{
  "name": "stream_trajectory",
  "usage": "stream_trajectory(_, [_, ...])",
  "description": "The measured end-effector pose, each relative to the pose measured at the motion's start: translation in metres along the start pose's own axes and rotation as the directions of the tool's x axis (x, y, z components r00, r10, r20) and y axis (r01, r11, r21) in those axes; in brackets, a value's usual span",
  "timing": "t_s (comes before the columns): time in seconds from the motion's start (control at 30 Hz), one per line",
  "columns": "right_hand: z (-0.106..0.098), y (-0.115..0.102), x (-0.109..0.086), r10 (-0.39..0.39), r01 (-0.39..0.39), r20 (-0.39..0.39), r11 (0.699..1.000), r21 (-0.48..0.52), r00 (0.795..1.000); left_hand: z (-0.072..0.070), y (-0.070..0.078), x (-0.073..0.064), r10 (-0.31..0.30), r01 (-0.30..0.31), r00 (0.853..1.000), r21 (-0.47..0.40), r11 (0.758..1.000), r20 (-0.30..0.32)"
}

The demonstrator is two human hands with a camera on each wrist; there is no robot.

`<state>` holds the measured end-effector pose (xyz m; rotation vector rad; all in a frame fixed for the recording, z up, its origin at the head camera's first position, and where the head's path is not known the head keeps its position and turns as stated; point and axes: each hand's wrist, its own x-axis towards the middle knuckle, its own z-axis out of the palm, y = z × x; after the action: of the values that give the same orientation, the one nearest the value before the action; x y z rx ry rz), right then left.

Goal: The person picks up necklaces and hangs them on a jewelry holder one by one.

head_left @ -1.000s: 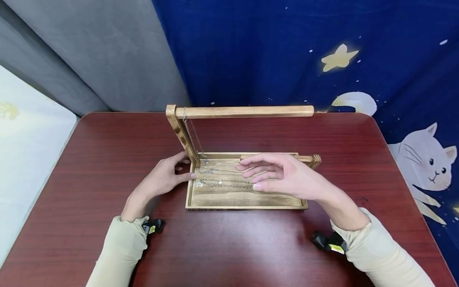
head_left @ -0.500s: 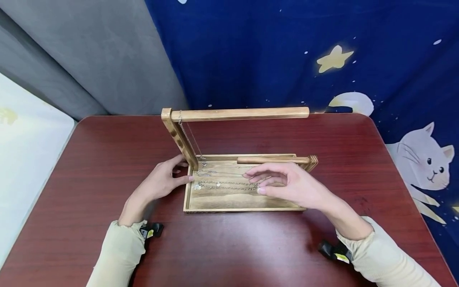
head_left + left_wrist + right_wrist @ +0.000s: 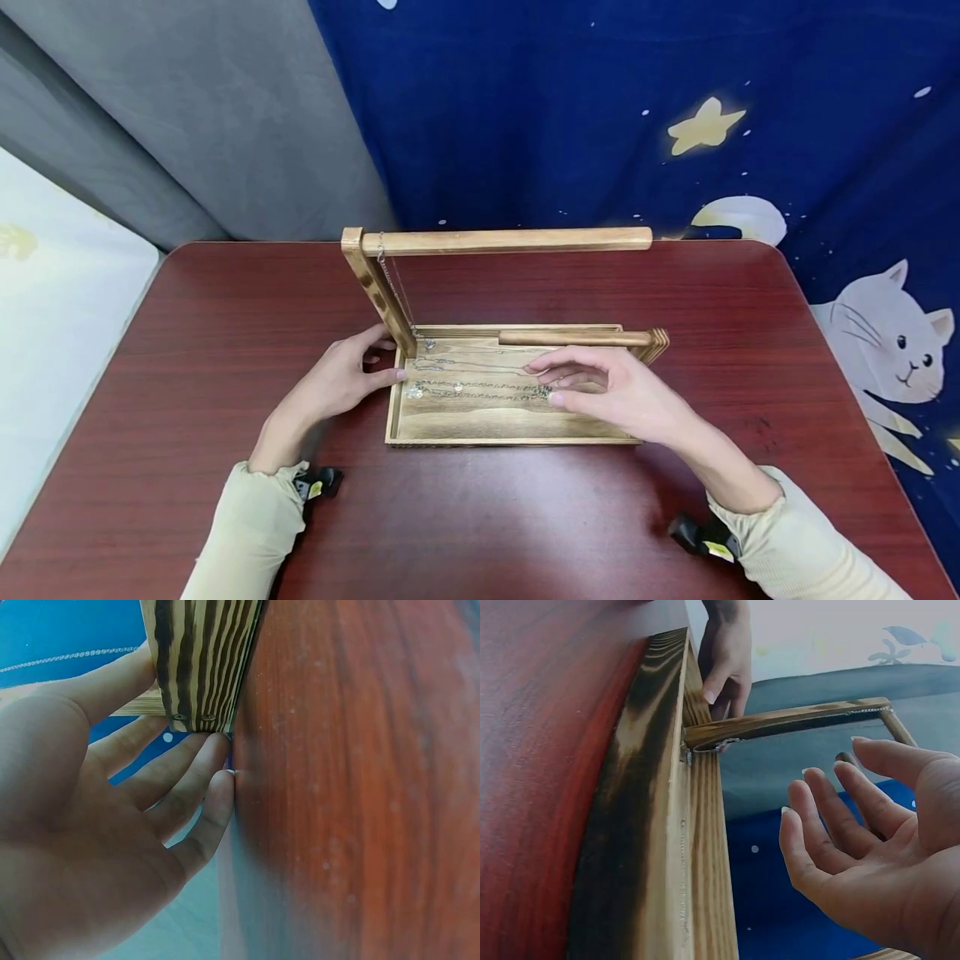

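Note:
A wooden jewelry stand has a shallow tray [image 3: 517, 441], a left post [image 3: 384, 304] and a long upper bar [image 3: 510, 241]. Near the post, a silver necklace [image 3: 382, 257] hangs from that bar. More thin necklaces lie lengthwise in the tray, among them a beaded-looking chain [image 3: 487, 386] with a pendant [image 3: 416, 392]. My left hand [image 3: 341, 375] rests its thumb on the tray's left rim, its other fingers against the striped end wall [image 3: 202, 660]. Over the right part of the tray is my right hand [image 3: 622, 392], fingers loosely bent and apart, nothing between them in the right wrist view.
A shorter lower bar [image 3: 573, 338] extends leftward from a striped support [image 3: 659, 342] at the tray's back right. The stand sits on a dark red wooden table [image 3: 480, 517]. Behind it hang a grey curtain [image 3: 247, 108] and a blue curtain [image 3: 510, 108].
My right hand has shifted slightly right and closer to me over the tray, uncovering more of the lower bar and chains. The left hand stays at the rim.

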<state>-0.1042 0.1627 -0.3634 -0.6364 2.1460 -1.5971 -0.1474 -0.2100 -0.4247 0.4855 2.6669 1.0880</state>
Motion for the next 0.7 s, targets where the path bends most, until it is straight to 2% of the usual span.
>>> stream_trajectory(0.7, [0.005,0.029,0.003,0.084,-0.081,-0.072,0.996,0.037,0.994,0.001,-0.001,0.002,-0.004,0.004,1.000,0.001,1.000,0.002])
